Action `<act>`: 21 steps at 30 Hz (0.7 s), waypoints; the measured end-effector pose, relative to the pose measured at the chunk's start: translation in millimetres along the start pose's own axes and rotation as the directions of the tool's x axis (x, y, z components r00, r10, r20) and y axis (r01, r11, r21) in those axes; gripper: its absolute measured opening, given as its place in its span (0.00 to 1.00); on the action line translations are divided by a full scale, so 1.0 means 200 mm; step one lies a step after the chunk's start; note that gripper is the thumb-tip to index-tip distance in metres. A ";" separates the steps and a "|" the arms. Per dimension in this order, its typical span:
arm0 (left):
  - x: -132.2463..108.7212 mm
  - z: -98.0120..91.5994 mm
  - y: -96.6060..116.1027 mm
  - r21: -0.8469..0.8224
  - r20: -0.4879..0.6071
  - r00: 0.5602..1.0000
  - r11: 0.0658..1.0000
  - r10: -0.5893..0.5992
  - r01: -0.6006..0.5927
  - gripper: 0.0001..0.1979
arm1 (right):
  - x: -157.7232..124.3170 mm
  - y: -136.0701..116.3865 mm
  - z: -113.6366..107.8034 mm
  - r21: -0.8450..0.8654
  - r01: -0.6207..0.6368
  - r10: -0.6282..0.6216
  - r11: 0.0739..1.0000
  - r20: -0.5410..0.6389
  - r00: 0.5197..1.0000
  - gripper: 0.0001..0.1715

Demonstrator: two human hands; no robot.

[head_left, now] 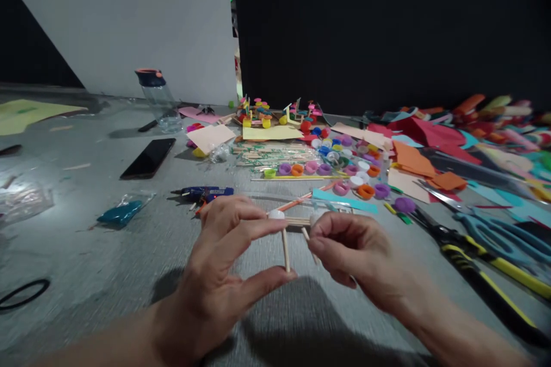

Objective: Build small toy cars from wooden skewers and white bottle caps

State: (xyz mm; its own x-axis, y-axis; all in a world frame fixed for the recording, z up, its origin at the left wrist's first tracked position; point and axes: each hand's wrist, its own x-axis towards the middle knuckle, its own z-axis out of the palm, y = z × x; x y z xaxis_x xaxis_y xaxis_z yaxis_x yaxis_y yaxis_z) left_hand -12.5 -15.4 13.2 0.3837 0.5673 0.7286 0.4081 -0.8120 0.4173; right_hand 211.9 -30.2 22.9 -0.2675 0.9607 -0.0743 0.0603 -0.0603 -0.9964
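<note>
my left hand (224, 266) pinches an upright wooden stick (286, 249) end to end, my right hand (344, 246) curled tight on its crosspiece (299, 221).

The little stick frame (286, 246) is looking like bare matt wood, with a smooth white plastic cap (276, 214) sitting on top. Right behind it the coloured caps (365, 190) are shining like glossy plastic, and under it the grey floor (107, 275) is looking rough, kinda woven.

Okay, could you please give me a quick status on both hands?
Left hand pinching wooden stick frame, thumb and finger. Right hand gripping its other side. Glue gun and bottle caps beyond, not touching.
</note>
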 end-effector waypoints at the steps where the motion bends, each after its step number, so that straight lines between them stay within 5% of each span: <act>1: 0.00 0.01 0.00 0.008 0.009 1.000 1.000 0.002 -0.002 0.25 | -0.01 0.00 0.02 0.154 -0.021 0.021 0.988 -0.004 1.000 0.16; 6: -0.01 0.04 0.00 0.028 0.071 0.997 1.000 -0.011 0.009 0.24 | -0.04 0.03 0.09 0.413 -0.065 0.069 0.908 0.005 0.998 0.14; 21: -0.01 0.06 0.03 0.088 0.101 0.995 0.996 -0.011 0.002 0.21 | -0.06 0.06 0.12 0.499 -0.135 0.147 0.856 0.015 0.989 0.16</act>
State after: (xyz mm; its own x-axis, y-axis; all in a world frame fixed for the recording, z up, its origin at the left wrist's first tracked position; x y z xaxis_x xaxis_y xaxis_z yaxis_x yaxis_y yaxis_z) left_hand -0.5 -19.7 7.7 0.4610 0.5872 0.6653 0.4799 -0.7956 0.3697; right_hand 192.6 -49.5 11.5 -0.2698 0.9372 -0.2211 -0.3918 -0.3165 -0.8639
